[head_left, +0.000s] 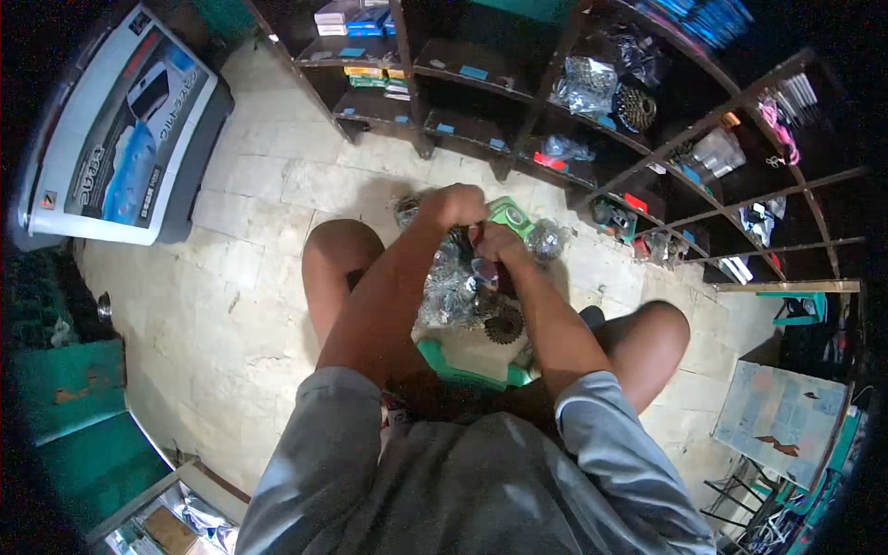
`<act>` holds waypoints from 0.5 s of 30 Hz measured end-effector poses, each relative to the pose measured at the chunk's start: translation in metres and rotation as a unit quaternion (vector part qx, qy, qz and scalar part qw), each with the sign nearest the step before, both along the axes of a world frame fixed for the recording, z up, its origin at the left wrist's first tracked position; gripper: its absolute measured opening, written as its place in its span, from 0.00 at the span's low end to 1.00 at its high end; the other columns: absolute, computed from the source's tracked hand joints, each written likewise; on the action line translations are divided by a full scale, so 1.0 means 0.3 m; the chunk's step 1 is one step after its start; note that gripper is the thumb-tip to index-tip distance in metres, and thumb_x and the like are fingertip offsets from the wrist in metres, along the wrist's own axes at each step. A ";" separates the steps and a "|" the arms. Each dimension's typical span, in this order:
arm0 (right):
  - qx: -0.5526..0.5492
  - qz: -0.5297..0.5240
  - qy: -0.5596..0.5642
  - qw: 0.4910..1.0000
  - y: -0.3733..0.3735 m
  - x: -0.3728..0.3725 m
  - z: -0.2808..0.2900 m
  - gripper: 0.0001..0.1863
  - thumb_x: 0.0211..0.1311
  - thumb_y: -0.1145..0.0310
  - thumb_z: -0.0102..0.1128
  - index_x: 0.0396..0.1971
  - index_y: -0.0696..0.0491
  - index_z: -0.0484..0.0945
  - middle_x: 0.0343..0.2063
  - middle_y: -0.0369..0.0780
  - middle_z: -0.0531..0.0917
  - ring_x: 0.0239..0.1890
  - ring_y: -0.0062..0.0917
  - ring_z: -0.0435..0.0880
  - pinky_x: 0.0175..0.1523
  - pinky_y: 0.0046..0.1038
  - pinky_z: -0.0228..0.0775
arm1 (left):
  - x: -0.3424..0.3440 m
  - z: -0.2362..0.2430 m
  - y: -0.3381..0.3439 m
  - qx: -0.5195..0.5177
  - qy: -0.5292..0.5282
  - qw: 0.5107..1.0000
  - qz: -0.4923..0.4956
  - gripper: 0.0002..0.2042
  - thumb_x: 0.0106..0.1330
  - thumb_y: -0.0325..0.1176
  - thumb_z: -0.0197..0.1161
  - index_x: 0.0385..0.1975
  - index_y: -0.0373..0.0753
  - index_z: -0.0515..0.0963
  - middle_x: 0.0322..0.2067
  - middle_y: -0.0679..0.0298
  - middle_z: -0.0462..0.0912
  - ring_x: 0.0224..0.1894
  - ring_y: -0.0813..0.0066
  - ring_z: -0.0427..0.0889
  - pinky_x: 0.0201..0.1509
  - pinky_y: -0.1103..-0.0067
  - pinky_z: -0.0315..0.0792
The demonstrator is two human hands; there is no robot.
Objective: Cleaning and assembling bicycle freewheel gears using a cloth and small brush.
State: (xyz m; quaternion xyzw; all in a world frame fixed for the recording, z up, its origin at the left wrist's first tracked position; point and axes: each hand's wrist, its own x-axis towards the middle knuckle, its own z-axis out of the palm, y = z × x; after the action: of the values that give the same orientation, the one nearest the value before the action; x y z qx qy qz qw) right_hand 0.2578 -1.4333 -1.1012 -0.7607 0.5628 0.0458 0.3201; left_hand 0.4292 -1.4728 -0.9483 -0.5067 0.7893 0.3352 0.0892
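Note:
My left hand (460, 205) is closed, its fingers curled at the far side of a pile of parts in clear plastic bags (449, 289). Close beside it, a little nearer and to the right, my right hand (502, 242) is closed too. A small dark reddish piece (476, 233) shows between the hands; its kind is unclear, and the fingers hide most of what they grip. A dark toothed bicycle cassette (504, 324) lies at the pile's near right edge. Just beyond my right hand is a green and white box (510, 215), with a bagged metal part (547, 239) beside it.
Dark wooden shelves (472, 76) with boxes and bagged parts run along the far side and right. A large printed storage bin (120, 139) stands on the tiled floor (231, 277) at left. Something green with a curved edge (472, 374) lies between my legs. A worn pale board (782, 421) stands at right.

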 end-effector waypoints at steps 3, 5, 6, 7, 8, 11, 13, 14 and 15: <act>0.085 0.012 0.006 0.996 0.017 -0.108 0.001 0.22 0.61 0.52 0.60 0.35 0.58 0.84 0.34 0.46 0.88 0.31 0.36 0.86 0.35 0.33 0.76 | 0.021 -0.176 0.008 -0.042 -0.076 0.996 0.000 0.21 0.66 0.45 0.56 0.51 0.39 0.84 0.50 0.47 0.85 0.54 0.51 0.85 0.59 0.61 0.77; 0.087 -0.009 0.041 0.995 0.044 -0.212 -0.025 0.22 0.58 0.53 0.64 0.40 0.58 0.88 0.41 0.52 0.89 0.43 0.45 0.90 0.45 0.41 0.81 | 0.049 -0.257 0.024 -0.075 0.028 0.996 -0.024 0.17 0.66 0.42 0.56 0.47 0.40 0.84 0.47 0.50 0.86 0.51 0.54 0.85 0.56 0.62 0.78; 0.125 -0.071 -0.030 0.989 0.062 -0.269 -0.041 0.18 0.57 0.56 0.65 0.37 0.57 0.88 0.37 0.50 0.89 0.37 0.41 0.90 0.41 0.39 0.80 | 0.059 -0.281 0.032 -0.105 0.101 0.988 -0.045 0.16 0.66 0.40 0.56 0.45 0.41 0.85 0.45 0.52 0.86 0.50 0.55 0.85 0.55 0.63 0.78; 0.119 -0.093 -0.070 0.986 0.091 -0.331 -0.060 0.16 0.58 0.58 0.65 0.34 0.57 0.88 0.33 0.49 0.89 0.32 0.39 0.88 0.38 0.38 0.80 | 0.068 -0.296 0.044 -0.135 0.170 0.974 -0.070 0.14 0.66 0.39 0.56 0.43 0.41 0.85 0.43 0.54 0.87 0.48 0.56 0.86 0.54 0.63 0.79; 0.085 -0.078 -0.036 0.993 0.111 -0.383 -0.078 0.14 0.58 0.61 0.66 0.31 0.57 0.87 0.28 0.48 0.88 0.28 0.38 0.87 0.35 0.38 0.79 | 0.076 -0.299 0.057 -0.189 0.196 0.955 -0.117 0.12 0.66 0.37 0.56 0.41 0.42 0.85 0.42 0.55 0.87 0.47 0.58 0.86 0.53 0.64 0.79; 0.090 -0.124 -0.041 0.987 0.145 -0.455 -0.124 0.12 0.57 0.62 0.66 0.35 0.54 0.85 0.25 0.47 0.87 0.27 0.35 0.85 0.37 0.37 0.78 | 0.080 -0.257 0.123 -0.158 0.142 0.972 -0.102 0.11 0.68 0.35 0.56 0.38 0.43 0.85 0.39 0.59 0.88 0.43 0.61 0.87 0.49 0.67 0.80; 0.125 -0.173 -0.015 0.977 0.139 -0.417 -0.139 0.23 0.57 0.58 0.66 0.53 0.48 0.83 0.34 0.48 0.88 0.36 0.32 0.89 0.46 0.33 0.79 | 0.069 -0.213 0.181 -0.051 0.126 0.990 -0.025 0.13 0.72 0.38 0.53 0.44 0.41 0.83 0.41 0.58 0.88 0.41 0.61 0.87 0.46 0.69 0.81; 0.096 -0.175 -0.062 0.978 0.135 -0.378 -0.139 0.22 0.57 0.58 0.65 0.52 0.49 0.83 0.34 0.48 0.88 0.37 0.33 0.88 0.46 0.34 0.79 | 0.054 -0.195 0.207 -0.081 0.155 0.984 -0.042 0.15 0.74 0.40 0.52 0.48 0.40 0.81 0.43 0.57 0.88 0.41 0.61 0.87 0.43 0.69 0.81; 0.097 -0.207 -0.055 0.972 0.124 -0.320 -0.133 0.22 0.58 0.58 0.65 0.52 0.49 0.83 0.35 0.48 0.88 0.38 0.34 0.88 0.46 0.35 0.79 | 0.042 -0.180 0.228 -0.075 0.207 0.975 -0.010 0.17 0.76 0.42 0.50 0.53 0.39 0.79 0.45 0.56 0.87 0.40 0.61 0.88 0.41 0.69 0.82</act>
State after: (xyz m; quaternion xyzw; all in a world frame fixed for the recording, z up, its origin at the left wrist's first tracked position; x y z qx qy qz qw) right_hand 0.1618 -1.3961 -1.1413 -0.5944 0.6824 -0.0090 0.4254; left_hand 0.4419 -1.4043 -1.0023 -0.4236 0.8186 0.3718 -0.1107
